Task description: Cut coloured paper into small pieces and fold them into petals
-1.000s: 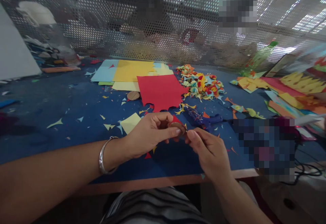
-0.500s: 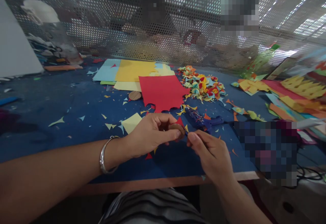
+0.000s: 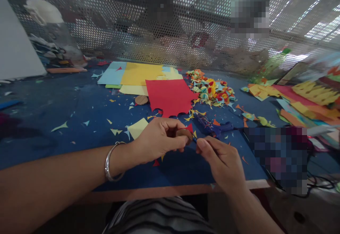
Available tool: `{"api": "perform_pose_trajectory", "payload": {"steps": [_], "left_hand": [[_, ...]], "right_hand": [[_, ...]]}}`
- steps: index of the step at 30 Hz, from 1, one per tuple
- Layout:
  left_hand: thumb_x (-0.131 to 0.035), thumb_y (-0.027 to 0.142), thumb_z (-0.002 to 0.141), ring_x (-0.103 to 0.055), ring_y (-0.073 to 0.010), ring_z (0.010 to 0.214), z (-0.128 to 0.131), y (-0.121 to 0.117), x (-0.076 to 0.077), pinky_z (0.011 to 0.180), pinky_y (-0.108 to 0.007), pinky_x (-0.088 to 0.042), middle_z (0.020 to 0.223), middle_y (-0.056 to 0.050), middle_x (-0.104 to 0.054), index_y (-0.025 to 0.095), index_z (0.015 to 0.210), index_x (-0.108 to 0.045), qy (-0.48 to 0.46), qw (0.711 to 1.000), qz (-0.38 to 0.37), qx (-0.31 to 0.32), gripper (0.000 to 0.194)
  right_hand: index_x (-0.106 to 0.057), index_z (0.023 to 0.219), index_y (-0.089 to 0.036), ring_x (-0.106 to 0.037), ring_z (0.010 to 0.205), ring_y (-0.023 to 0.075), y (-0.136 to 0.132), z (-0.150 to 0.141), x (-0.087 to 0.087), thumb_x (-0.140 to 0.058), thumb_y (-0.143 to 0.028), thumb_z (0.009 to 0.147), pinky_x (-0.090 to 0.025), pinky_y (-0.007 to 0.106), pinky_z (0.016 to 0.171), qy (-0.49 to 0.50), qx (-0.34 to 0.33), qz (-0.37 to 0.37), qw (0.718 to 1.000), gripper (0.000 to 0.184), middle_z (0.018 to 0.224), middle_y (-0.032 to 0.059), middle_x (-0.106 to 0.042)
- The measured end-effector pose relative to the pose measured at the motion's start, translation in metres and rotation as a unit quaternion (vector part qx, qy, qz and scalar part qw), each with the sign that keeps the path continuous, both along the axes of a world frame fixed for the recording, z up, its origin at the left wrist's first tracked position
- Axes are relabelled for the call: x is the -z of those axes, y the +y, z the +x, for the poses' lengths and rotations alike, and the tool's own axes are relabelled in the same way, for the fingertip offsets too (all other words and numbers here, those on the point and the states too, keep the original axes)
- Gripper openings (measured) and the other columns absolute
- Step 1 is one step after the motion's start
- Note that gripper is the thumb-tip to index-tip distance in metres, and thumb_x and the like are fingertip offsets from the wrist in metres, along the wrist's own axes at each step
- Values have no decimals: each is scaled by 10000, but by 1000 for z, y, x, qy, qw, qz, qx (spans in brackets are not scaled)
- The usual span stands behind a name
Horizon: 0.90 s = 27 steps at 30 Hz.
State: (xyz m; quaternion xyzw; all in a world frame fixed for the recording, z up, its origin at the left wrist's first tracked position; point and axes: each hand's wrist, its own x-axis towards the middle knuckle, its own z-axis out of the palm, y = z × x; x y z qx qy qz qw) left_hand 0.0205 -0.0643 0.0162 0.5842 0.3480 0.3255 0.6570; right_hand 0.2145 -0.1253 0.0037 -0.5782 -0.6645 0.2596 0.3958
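Left hand (image 3: 164, 138) still clamps a brown disc (image 3: 185, 135) — turned rounder — as right hand (image 3: 221, 159) pinches a thin object (image 3: 194, 139).

So the left wrist, just behind the left hand (image 3: 160, 140), has a shiny silver metal bangle (image 3: 107, 166) on it. It's pretty slim and rounded, sits kinda loose, and any fine pattern is too small to make out. The right hand (image 3: 221, 161) is bare, and so are both forearms as far as you can see. Down at the bottom there's a loose striped fabric garment (image 3: 159, 217), dark and pale grey bands, sorta wavy. Can't tell if it's a top or bottoms tbh.
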Motion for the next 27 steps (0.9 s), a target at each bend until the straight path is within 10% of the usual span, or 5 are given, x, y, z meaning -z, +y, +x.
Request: {"api": "perform_pose_trajectory", "payload": {"steps": [27], "left_hand": [[-641,197,752,-449,-93,602,-6,2,-2,558,-222,-359,654,47,-535,154,844,-687,110,987,116,-14,112]], "right_hand": [[-628,655,-187,-438,497,86,1,3,-3,-535,-510,992,-320,229,502,-25,-6,10,1000,476,539,-40,-492]]}}
